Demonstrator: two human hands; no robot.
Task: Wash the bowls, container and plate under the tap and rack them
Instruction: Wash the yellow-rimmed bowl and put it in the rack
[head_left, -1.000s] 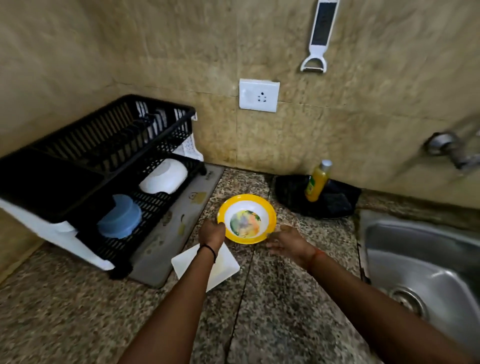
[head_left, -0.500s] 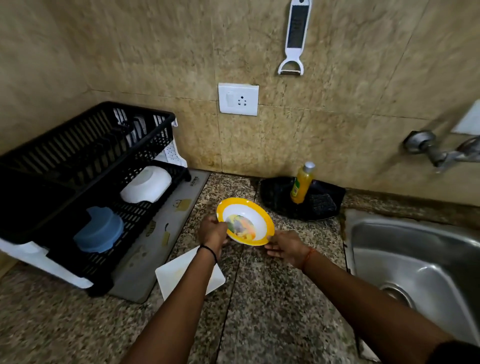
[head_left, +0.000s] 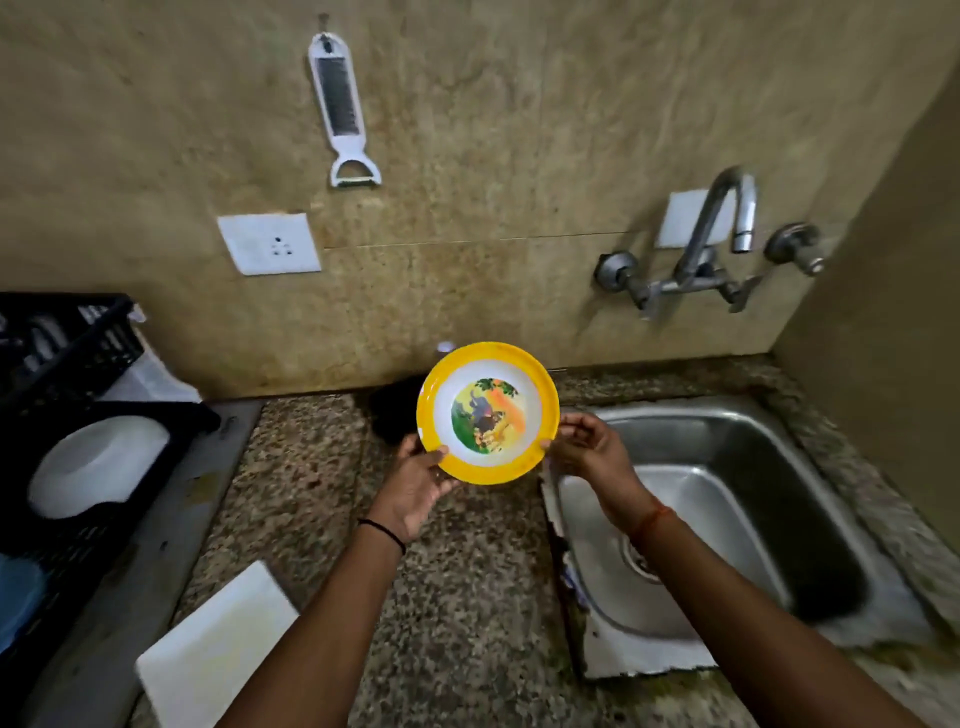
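Bowl — yellow-rimmed, nothing inside | 2 hands: left, right grasping its rim | rack — white bowl

The yellow bowl was sitting on the worktop a second ago. Now it is up in the air, tipped so its picture faces us, and it has moved toward the sink. The left hand and the right hand have come up with it, each holding its rim on one side.
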